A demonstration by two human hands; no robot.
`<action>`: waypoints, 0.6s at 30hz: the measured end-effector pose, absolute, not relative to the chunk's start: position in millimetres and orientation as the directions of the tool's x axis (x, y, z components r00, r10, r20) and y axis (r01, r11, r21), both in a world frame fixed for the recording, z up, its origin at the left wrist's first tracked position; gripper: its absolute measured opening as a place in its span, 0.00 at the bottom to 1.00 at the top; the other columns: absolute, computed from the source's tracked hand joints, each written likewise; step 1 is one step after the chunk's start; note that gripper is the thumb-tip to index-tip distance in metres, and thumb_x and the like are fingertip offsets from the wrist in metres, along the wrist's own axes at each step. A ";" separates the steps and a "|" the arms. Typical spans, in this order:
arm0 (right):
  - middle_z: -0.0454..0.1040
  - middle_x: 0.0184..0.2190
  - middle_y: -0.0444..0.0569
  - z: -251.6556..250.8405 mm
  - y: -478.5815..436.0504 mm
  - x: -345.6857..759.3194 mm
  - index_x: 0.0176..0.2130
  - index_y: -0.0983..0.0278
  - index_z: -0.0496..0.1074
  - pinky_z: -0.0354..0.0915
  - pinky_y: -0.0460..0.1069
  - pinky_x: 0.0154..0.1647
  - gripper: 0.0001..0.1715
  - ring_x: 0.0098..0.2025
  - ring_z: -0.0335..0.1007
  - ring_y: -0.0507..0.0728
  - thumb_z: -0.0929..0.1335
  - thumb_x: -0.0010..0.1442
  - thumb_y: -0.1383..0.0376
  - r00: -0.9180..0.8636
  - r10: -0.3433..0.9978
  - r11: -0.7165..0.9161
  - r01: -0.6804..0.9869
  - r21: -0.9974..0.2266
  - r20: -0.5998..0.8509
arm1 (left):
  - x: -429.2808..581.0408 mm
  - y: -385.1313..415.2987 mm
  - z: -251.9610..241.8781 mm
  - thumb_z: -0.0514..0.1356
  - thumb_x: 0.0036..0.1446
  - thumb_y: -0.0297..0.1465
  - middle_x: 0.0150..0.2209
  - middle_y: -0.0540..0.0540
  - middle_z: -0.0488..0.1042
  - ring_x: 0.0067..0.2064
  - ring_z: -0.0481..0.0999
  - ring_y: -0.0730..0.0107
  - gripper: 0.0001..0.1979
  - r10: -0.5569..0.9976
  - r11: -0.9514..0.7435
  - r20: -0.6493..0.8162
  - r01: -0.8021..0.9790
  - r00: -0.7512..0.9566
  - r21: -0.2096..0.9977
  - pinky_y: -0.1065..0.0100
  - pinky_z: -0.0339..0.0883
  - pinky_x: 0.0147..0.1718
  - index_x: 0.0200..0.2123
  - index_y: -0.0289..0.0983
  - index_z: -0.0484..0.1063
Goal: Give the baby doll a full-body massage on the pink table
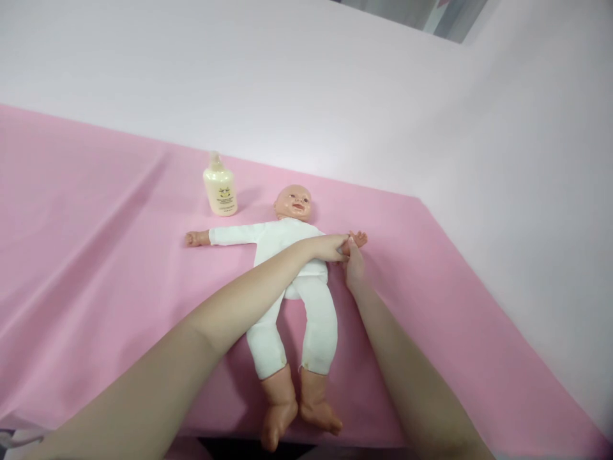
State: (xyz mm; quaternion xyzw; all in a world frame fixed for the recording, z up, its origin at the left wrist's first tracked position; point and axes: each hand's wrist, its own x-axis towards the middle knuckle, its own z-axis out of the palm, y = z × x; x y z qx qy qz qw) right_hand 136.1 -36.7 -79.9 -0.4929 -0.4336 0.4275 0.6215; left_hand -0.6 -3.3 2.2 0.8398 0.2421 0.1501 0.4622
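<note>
A baby doll (318,313) with a white cloth body lies on its back, head away from me and feet at the near table edge. My left hand (330,246) reaches across its chest, fingers wrapped round the doll's arm on the right, near the wrist. On the outer side of that same arm, my right hand (355,263) is closed, its thumb pressed by the doll's small hand (360,239). The two hands meet there and partly hide the doll's forearm. The doll's other arm (234,234) stretches out to the left.
A pale yellow lotion bottle (222,191) stands upright beyond the doll's outstretched left-side arm. Pink cloth (119,255) covers the table, with creases on the left. A white wall (239,83) rises behind the table and along its right side.
</note>
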 end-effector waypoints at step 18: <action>0.68 0.67 0.45 -72.7 -42.3 130.2 0.62 0.53 0.71 0.73 0.57 0.59 0.38 0.68 0.65 0.62 0.70 0.58 0.42 0.271 0.962 0.103 -0.225 -0.969 0.039 | -1.7 -6.0 7.6 0.62 0.56 0.24 0.41 0.45 0.80 0.35 0.80 0.68 0.21 0.565 -0.433 -0.017 0.314 0.825 0.845 0.70 0.73 0.33 0.53 0.33 0.68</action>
